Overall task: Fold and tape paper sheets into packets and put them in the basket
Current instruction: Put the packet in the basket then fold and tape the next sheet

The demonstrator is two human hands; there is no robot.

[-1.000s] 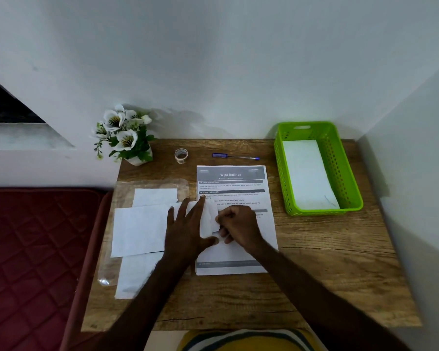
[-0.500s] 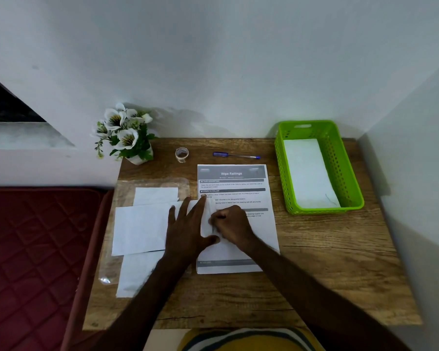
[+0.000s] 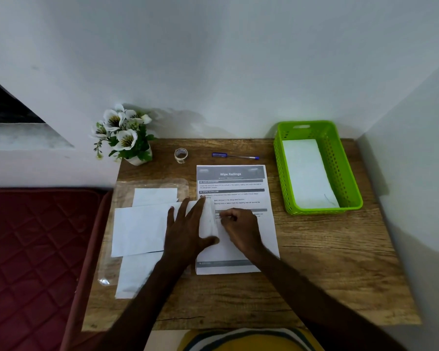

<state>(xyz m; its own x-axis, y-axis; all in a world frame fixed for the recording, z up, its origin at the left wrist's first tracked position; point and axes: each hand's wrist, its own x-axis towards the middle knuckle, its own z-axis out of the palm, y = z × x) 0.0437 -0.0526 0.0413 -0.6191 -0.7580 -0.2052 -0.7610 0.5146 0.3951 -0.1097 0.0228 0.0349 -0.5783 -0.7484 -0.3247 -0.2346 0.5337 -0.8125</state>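
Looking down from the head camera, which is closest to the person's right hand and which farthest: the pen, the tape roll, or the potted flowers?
From the right hand:
1. Pen, straight beyond the hand near the wall.
2. Tape roll, beyond and to the left.
3. Potted flowers, far left corner of the table.

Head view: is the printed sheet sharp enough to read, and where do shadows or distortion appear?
Head view: on the printed sheet only the title is legible, the small lines are blurred; the flower pot casts a soft shadow on the wall; wide-angle bending curves the table edges; the corners darken.
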